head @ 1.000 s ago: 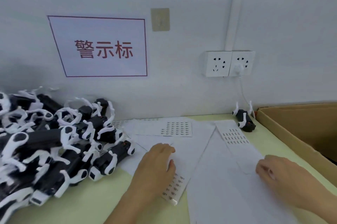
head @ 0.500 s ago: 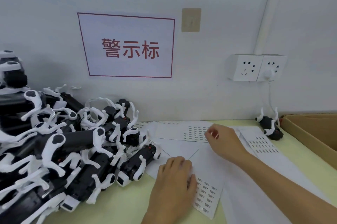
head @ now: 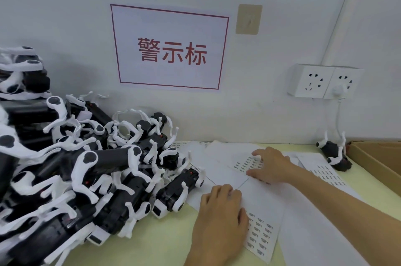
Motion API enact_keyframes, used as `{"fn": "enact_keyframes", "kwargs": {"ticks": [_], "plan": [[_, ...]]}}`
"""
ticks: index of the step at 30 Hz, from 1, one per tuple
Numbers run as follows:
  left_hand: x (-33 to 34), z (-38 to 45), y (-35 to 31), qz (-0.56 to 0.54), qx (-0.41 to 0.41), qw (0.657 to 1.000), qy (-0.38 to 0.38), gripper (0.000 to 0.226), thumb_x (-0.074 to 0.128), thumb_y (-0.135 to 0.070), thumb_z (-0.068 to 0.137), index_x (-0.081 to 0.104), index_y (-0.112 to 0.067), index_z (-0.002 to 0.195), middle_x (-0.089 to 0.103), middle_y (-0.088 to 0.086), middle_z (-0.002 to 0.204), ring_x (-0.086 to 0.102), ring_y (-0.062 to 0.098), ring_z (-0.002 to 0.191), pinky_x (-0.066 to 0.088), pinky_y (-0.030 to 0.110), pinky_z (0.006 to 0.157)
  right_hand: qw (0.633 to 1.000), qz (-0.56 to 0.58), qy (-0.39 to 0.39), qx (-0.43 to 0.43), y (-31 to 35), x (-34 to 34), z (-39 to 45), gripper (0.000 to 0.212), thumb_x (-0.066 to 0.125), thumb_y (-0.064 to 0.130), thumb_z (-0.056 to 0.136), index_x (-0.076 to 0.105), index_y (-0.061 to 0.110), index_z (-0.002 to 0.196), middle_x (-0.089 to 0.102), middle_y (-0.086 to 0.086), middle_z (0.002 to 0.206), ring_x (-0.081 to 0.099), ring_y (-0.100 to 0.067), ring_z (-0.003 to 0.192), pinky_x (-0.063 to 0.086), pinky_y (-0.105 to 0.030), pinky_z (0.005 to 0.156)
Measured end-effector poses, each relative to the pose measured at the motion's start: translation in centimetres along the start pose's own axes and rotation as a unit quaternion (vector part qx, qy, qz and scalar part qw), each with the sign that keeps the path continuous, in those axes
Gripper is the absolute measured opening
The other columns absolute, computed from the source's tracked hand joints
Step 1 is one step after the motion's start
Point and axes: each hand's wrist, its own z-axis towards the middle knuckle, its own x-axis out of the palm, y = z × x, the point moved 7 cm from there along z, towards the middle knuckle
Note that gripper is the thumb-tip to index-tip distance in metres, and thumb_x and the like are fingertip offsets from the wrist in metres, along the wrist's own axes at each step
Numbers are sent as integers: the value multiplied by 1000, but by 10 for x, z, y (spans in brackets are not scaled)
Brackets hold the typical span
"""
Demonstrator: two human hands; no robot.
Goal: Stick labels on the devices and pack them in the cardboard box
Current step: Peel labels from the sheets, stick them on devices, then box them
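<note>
A big pile of black-and-white devices (head: 86,170) fills the left of the table. Several white label sheets lie spread in the middle. My left hand (head: 221,216) rests flat, palm down, on the near label sheet (head: 260,235). My right hand (head: 270,167) reaches across to the far label sheet (head: 244,163), fingers spread, fingertips on its small printed labels. One single device (head: 335,154) lies at the back right, beside the cardboard box (head: 377,161), of which only the left wall and corner show.
Another label sheet (head: 325,175) lies at the right, near the box. On the wall hang a white sign with red characters (head: 170,47) and a double socket (head: 325,81) with a white cable running down. The table top (head: 152,244) is pale yellow-green.
The view has swung left. My right hand has moved from the right sheet across to the far label sheet and now lies on its labels. My left hand stays pressed on the near sheet.
</note>
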Motion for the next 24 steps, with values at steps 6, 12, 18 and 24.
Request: {"fn": "enact_keyframes", "kwargs": {"ticks": [6,12,18,24], "plan": [[-2,-2,0,1,-1,1000,-9,31,34,-34,101,47,-28,129,40,-12,132,32,9,127,25,30,108,975,198,-69,73,-33,-5,-35,42,72,31,89,56,16,124,62,1,117,57,-8,83,42,-20,62],[-3,-3,0,-2,-3,1000,-9,30,34,-36,101,46,-30,128,39,-14,132,31,7,128,25,28,108,856,475,-165,123,-58,4,-91,14,59,19,97,64,23,111,73,2,93,71,-17,81,52,-32,63],[-13,-3,-3,-45,-16,998,-49,32,37,-37,103,51,-29,131,49,-17,130,40,3,124,29,22,104,733,665,-100,102,-32,34,-138,13,65,16,95,64,22,106,77,-8,89,76,-30,80,60,-58,69],[-22,0,-13,-239,-40,969,-54,29,43,-57,94,62,-38,102,59,-21,101,52,-4,102,42,16,82,677,726,-104,62,-13,42,-149,15,62,21,97,60,21,112,77,-10,95,75,-32,84,61,-55,70]]}}
